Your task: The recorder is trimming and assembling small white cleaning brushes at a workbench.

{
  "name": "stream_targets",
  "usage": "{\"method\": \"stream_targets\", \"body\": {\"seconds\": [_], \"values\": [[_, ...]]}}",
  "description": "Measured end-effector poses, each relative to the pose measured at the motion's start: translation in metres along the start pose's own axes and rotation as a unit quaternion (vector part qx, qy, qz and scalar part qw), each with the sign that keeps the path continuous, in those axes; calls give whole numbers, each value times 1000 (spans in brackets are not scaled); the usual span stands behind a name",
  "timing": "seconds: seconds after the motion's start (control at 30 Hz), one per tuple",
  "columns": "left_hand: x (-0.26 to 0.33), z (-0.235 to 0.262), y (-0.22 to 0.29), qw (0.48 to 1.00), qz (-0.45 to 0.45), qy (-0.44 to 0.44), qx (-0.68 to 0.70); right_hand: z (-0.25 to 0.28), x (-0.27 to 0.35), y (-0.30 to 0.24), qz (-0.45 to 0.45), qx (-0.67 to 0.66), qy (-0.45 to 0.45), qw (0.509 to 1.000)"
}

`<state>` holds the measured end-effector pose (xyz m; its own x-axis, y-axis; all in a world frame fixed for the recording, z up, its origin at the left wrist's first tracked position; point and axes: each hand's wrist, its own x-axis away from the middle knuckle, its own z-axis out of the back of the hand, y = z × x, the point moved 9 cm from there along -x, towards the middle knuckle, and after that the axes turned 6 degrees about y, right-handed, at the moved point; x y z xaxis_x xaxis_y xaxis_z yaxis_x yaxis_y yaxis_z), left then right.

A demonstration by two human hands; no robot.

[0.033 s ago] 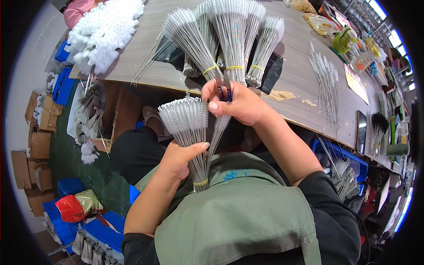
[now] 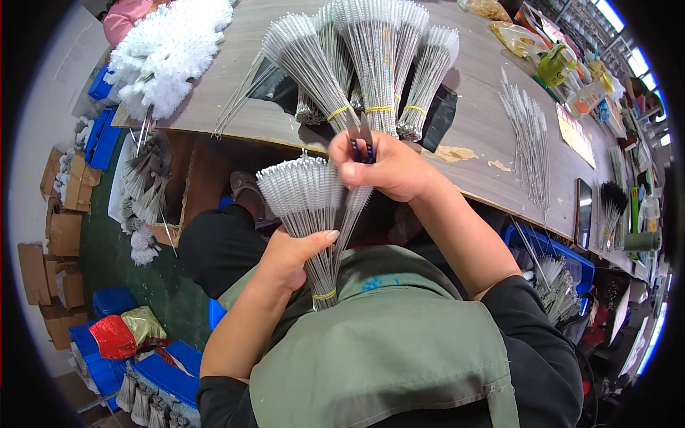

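My left hand (image 2: 289, 258) is closed around a fanned bundle of thin wire brushes (image 2: 296, 189), bristle ends up, in front of my green apron. A yellow band (image 2: 324, 294) ties the bundle below my fingers. My right hand (image 2: 385, 167) grips a pair of scissors (image 2: 368, 135) with dark blue handles, its blades pointing away toward the table. Its thumb and fingers are at the bundle's upper right, where a few brushes (image 2: 354, 207) stand apart from the others. Whether those fingers also pinch a brush is hidden.
Ahead on the table (image 2: 471, 114) lie several banded brush bundles (image 2: 371, 57) on black plastic. Loose brushes (image 2: 526, 135) and a phone (image 2: 584, 207) lie to the right. White fluffy brushes (image 2: 164, 57) sit at the far left, near another person's pink sleeve (image 2: 123, 20).
My right hand shifts very slightly at the brush tips, and the scissor blades blur and look closer together. My left hand and the bundle stay put.
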<state>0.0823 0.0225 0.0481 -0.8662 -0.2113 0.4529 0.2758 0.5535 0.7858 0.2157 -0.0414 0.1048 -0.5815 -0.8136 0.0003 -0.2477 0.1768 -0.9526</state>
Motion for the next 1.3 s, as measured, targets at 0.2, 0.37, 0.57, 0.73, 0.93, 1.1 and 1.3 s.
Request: {"method": "stream_targets", "body": {"seconds": [0.2, 0.37, 0.57, 0.73, 0.93, 1.1, 1.3], "values": [[0, 3, 1, 1000, -17, 12, 8, -2, 0, 3, -17, -8, -18, 1000], [3, 2, 1, 999, -14, 17, 24, -6, 0, -1, -28, -32, -59, 997], [1, 6, 13, 1000, -12, 21, -13, -11, -7, -19, -13, 15, -33, 999], [10, 0, 19, 999, -11, 23, 24, -27, -15, -37, -21, 39, -80, 996], [21, 12, 1, 995, -3, 76, 70, -32, -24, -7, -53, 89, -194, 976], [27, 14, 2, 992, -10, 90, 91, -41, -26, -8, -88, 111, -181, 973], [32, 17, -5, 987, 18, 123, 105, -45, -25, -9, -77, 157, -206, 963]]}}
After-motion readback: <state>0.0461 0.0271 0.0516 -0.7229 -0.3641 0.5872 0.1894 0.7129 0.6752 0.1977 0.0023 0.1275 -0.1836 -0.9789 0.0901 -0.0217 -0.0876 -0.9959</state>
